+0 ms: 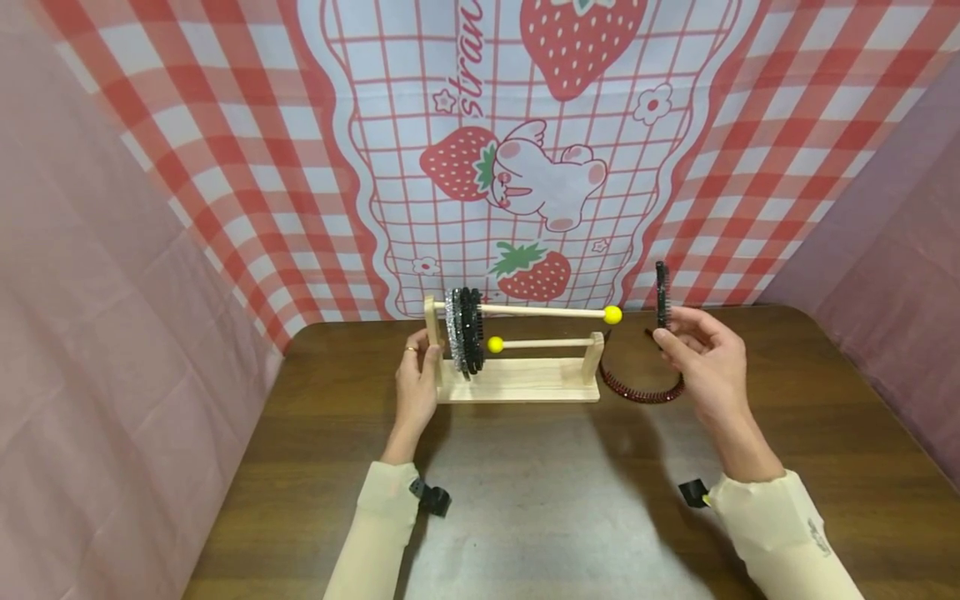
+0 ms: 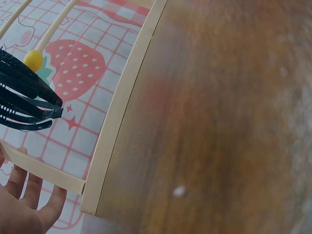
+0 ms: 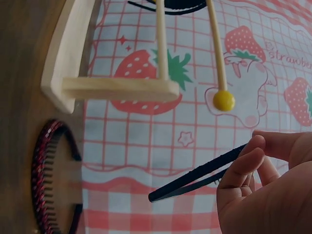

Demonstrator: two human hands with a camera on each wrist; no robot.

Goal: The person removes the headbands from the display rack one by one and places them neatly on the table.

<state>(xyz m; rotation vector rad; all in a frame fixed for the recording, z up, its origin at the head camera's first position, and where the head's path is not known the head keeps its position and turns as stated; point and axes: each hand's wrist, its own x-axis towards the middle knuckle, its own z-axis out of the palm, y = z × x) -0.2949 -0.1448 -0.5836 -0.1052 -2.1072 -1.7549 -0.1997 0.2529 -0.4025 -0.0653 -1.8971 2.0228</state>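
Observation:
A wooden rack [image 1: 517,392] with two yellow-tipped rods stands on the table. Several headbands [image 1: 469,333], silver and black, hang together at the left end of its upper rod [image 1: 540,311]. My left hand [image 1: 417,383] grips the rack's left upright, fingers behind it in the left wrist view. In my right hand [image 1: 708,358] a black toothed headband [image 3: 200,171] is pinched between thumb and fingers, held up to the right of the upper rod's yellow ball [image 1: 612,315] and apart from it. A dark red beaded headband [image 1: 643,395] lies on the table between the rack and my right hand.
The lower rod [image 1: 547,343] comes from the rack's short right post and points left, ending in a yellow ball [image 1: 496,344]. Behind the brown table [image 1: 525,500] hangs a strawberry-printed checked cloth [image 1: 262,125]. Pink cloth [image 1: 112,333] hangs at the left side.

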